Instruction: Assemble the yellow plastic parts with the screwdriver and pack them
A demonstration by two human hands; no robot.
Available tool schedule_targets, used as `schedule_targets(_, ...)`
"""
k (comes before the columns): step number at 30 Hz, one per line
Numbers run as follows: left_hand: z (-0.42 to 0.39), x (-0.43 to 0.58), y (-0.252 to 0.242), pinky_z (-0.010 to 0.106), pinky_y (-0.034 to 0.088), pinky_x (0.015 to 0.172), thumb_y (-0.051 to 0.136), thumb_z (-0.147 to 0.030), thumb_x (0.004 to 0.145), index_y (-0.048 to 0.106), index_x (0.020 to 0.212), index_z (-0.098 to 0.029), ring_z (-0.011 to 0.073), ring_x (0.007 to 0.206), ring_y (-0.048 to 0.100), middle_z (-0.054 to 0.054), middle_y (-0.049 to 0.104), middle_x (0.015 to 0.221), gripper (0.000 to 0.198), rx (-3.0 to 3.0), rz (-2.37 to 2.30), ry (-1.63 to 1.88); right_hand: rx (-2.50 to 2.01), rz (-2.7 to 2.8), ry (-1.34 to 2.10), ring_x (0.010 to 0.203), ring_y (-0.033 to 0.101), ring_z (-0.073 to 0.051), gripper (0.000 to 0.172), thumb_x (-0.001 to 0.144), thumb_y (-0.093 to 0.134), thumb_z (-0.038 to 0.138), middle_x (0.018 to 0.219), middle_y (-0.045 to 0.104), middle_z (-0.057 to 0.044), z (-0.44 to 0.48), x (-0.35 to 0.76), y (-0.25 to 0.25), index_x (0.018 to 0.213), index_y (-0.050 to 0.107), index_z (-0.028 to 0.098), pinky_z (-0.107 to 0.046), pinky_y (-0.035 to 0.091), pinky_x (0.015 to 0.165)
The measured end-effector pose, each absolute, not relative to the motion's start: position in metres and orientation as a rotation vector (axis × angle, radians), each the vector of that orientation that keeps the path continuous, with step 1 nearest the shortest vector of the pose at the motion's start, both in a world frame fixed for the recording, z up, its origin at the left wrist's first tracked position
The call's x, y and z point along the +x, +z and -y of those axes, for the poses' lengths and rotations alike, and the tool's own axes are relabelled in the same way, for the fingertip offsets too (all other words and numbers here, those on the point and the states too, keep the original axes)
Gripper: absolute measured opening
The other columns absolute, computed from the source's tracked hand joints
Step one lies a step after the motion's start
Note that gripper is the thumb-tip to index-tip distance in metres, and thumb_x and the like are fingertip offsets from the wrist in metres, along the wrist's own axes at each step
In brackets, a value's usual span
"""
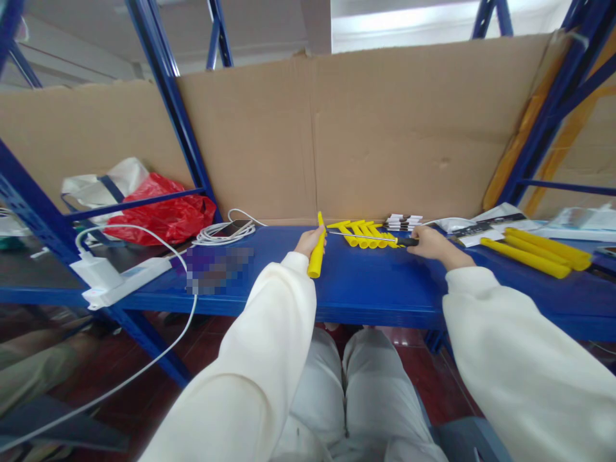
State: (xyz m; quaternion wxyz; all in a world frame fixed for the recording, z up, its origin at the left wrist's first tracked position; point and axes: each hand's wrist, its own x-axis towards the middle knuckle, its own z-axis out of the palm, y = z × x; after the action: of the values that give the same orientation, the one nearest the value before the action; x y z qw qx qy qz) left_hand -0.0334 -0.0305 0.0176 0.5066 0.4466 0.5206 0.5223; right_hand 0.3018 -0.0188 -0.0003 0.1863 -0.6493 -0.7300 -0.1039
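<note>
My left hand (pixel 307 241) is closed around a yellow tube (pixel 316 258), which stands tilted with its wide end toward me and its narrow end up. My right hand (pixel 432 245) grips a screwdriver (pixel 408 242) by its black handle. Its long thin metal shaft points left, and the tip reaches the upper part of the yellow tube; whether it enters the tube I cannot tell. Behind the shaft lies a row of several similar yellow tubes (pixel 362 241), side by side on the blue shelf (pixel 375 289).
Small black-and-white pieces (pixel 403 222) are stacked behind the row. Larger yellow tubes (pixel 534 253) and plastic packets (pixel 491 224) lie at right. At left are a phone (pixel 235 228), a coiled white cable (pixel 216 239), a power strip (pixel 128 282) and a red bag (pixel 166 208). Cardboard (pixel 385 135) stands behind.
</note>
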Motion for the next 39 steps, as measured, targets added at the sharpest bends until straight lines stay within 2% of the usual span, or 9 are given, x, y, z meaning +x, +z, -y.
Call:
schedule_targets(6, 0.035, -0.033, 0.021, 0.019, 0.033, 0.038, 0.053, -0.028, 0.109, 0.062, 0.084, -0.016, 0.0085, 0.032, 0.044, -0.005, 0.051, 0.046, 0.029, 1.077, -1.255, 1.251, -1.855, 2.01, -0.267, 0.075, 0.071, -0.027, 0.031, 0.072, 0.072, 0.028, 0.082, 0.077, -0.007, 0.021, 0.301, -0.001, 0.103, 0.069, 0.023, -0.031, 0.049, 0.063)
schedule_targets(11, 0.033, -0.034, 0.019, 0.02, 0.035, 0.039, 0.056, -0.029, 0.108, 0.063, 0.084, -0.016, 0.0088, 0.032, 0.044, -0.005, 0.052, 0.046, 0.028, 1.076, -1.262, 1.255, -1.835, 2.06, -0.288, 0.091, 0.075, -0.031, 0.02, 0.078, 0.067, 0.03, 0.093, 0.08, -0.011, 0.022, 0.298, 0.003, 0.095, 0.075, 0.023, -0.036, 0.055, 0.077)
schedule_targets(13, 0.031, -0.035, 0.017, 0.02, 0.036, 0.04, 0.058, -0.029, 0.107, 0.063, 0.084, -0.016, 0.0091, 0.033, 0.044, -0.005, 0.053, 0.047, 0.027, 1.079, -1.257, 1.256, -1.826, 2.077, -0.331, 0.093, 0.075, -0.031, 0.016, 0.078, 0.067, 0.031, 0.092, 0.08, -0.011, 0.021, 0.299, 0.003, 0.09, 0.075, 0.024, -0.036, 0.055, 0.079)
schedule_targets(17, 0.029, -0.035, 0.016, 0.021, 0.037, 0.042, 0.063, -0.032, 0.104, 0.063, 0.081, -0.017, 0.0092, 0.034, 0.044, -0.004, 0.053, 0.048, 0.028, 1.082, -1.245, 1.26, -1.847, 2.07, -0.355, 0.084, 0.073, -0.028, 0.016, 0.075, 0.071, 0.03, 0.086, 0.079, -0.008, 0.018, 0.302, 0.0, 0.09, 0.073, 0.025, -0.033, 0.054, 0.071)
schedule_targets(21, 0.031, -0.034, 0.017, 0.021, 0.038, 0.042, 0.058, -0.028, 0.107, 0.062, 0.08, -0.017, 0.0093, 0.034, 0.045, -0.004, 0.053, 0.048, 0.03, 1.089, -1.255, 1.255, -1.909, 2.043, -0.275, 0.08, 0.073, -0.028, 0.025, 0.073, 0.073, 0.027, 0.088, 0.079, -0.009, 0.021, 0.301, 0.0, 0.098, 0.073, 0.023, -0.033, 0.052, 0.069)
schedule_targets(24, 0.032, -0.034, 0.017, 0.02, 0.035, 0.041, 0.056, -0.026, 0.108, 0.06, 0.077, -0.017, 0.0084, 0.033, 0.043, -0.004, 0.052, 0.047, 0.033, 1.087, -1.258, 1.254, -1.92, 2.04, -0.248, 0.085, 0.075, -0.031, 0.027, 0.075, 0.071, 0.027, 0.094, 0.081, -0.012, 0.026, 0.296, 0.004, 0.101, 0.074, 0.022, -0.036, 0.053, 0.073)
schedule_targets(29, 0.029, -0.035, 0.016, 0.02, 0.037, 0.04, 0.069, -0.035, 0.102, 0.062, 0.079, -0.017, 0.0081, 0.032, 0.043, -0.004, 0.053, 0.047, 0.03, 1.077, -1.245, 1.255, -1.942, 2.033, -0.242, 0.096, 0.076, -0.035, 0.024, 0.082, 0.064, 0.033, 0.098, 0.081, -0.014, 0.029, 0.291, 0.009, 0.097, 0.079, 0.022, -0.041, 0.055, 0.081)
schedule_targets(34, 0.03, -0.034, 0.017, 0.021, 0.039, 0.042, 0.06, -0.03, 0.106, 0.063, 0.079, -0.016, 0.0095, 0.034, 0.044, -0.003, 0.053, 0.047, 0.03, 1.09, -1.267, 1.246, -1.867, 2.054, -0.386, 0.104, 0.073, -0.036, 0.016, 0.077, 0.07, 0.034, 0.098, 0.081, -0.011, 0.026, 0.295, 0.006, 0.089, 0.077, 0.026, -0.04, 0.055, 0.079)
schedule_targets(39, 0.032, -0.033, 0.018, 0.021, 0.039, 0.043, 0.057, -0.026, 0.107, 0.062, 0.076, -0.017, 0.0095, 0.035, 0.043, -0.004, 0.052, 0.047, 0.032, 1.085, -1.261, 1.257, -1.912, 2.006, -0.368, 0.095, 0.074, -0.033, 0.021, 0.077, 0.072, 0.033, 0.096, 0.08, -0.011, 0.027, 0.297, 0.005, 0.096, 0.072, 0.025, -0.038, 0.053, 0.076)
